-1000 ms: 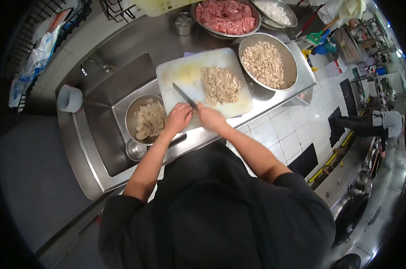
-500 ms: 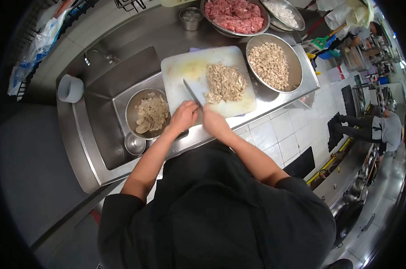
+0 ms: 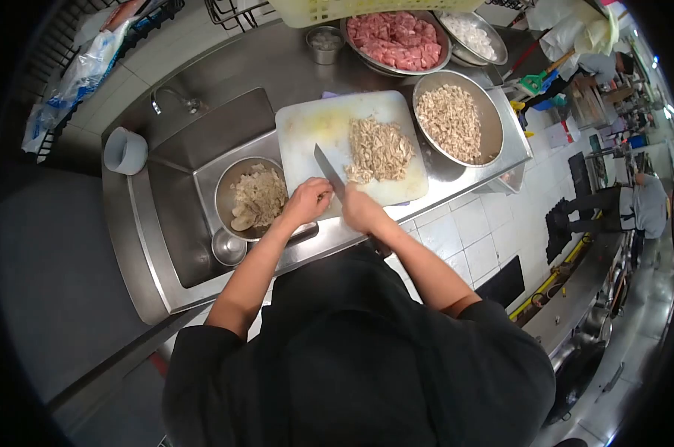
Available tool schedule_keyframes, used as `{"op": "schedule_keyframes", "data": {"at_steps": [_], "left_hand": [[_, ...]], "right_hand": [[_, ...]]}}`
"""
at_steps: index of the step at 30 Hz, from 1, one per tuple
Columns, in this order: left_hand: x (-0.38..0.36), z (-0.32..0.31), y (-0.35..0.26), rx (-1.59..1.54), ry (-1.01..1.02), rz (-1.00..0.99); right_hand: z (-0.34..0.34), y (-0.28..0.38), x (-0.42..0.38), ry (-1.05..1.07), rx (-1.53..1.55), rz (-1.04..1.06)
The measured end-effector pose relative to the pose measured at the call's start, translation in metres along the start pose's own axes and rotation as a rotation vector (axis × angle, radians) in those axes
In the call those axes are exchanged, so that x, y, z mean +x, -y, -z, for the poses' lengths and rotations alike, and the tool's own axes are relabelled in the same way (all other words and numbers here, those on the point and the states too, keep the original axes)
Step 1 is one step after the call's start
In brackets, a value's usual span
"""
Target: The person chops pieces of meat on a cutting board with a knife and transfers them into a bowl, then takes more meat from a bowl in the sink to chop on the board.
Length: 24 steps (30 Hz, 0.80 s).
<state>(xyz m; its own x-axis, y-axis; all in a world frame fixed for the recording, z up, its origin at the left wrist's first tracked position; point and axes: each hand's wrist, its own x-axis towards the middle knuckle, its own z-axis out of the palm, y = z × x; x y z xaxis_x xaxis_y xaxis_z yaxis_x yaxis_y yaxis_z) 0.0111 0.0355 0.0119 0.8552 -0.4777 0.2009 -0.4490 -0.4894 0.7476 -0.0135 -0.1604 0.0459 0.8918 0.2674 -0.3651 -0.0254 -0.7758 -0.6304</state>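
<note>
Nearest: wearer's black top, both bare forearms reaching forward to the near edge of the board.

Right hand closed round the knife, handle hidden in the grip. Blade over the board, long axis slanting away from the wearer and leftward, tip farthest out.

Left hand just left of the blade's near half, fingers curled in, fingertips toward the steel. Cannot tell whether they pinch anything, or whether they touch the blade. Blade thus runs between left hand and chopped heap; heap lies forward and right on the board, right hand the nearer to it.

Left of the board: steel bowl of pale, clumped food, a small round vessel beside it at the sink.

Right of the board: large bowl of chopped pieces.

Farther, on the steel surface: bowl of pink meat.

Far right, beyond the tiled floor: a person in grey.
</note>
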Motion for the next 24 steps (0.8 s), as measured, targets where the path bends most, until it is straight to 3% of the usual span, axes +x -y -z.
{"op": "schedule_keyframes", "data": {"at_steps": [3, 5, 8, 11, 15, 17, 24], "left_hand": [[-0.003, 0.000, 0.003, -0.022, 0.033, 0.047], [-0.006, 0.001, 0.005, -0.022, 0.059, 0.078], [-0.003, 0.005, 0.007, -0.047, 0.073, 0.136], [-0.017, 0.004, -0.010, 0.016, 0.010, 0.129], [-0.024, -0.001, -0.021, 0.093, -0.078, 0.086], [-0.025, -0.007, -0.017, 0.102, -0.077, 0.094], [-0.018, -0.015, -0.014, 0.053, -0.045, 0.019]], "right_hand": [[-0.019, -0.002, 0.019, -0.166, 0.189, 0.044], [-0.006, -0.003, 0.038, -0.168, 0.143, 0.088], [0.019, 0.004, 0.042, -0.217, -0.181, 0.039], [0.028, 0.015, 0.033, -0.293, -0.071, 0.033], [0.007, 0.008, 0.037, -0.254, -0.070, 0.068], [0.002, -0.005, 0.041, -0.136, -0.130, 0.088], [0.013, -0.036, -0.031, -0.018, -0.184, 0.004]]}}
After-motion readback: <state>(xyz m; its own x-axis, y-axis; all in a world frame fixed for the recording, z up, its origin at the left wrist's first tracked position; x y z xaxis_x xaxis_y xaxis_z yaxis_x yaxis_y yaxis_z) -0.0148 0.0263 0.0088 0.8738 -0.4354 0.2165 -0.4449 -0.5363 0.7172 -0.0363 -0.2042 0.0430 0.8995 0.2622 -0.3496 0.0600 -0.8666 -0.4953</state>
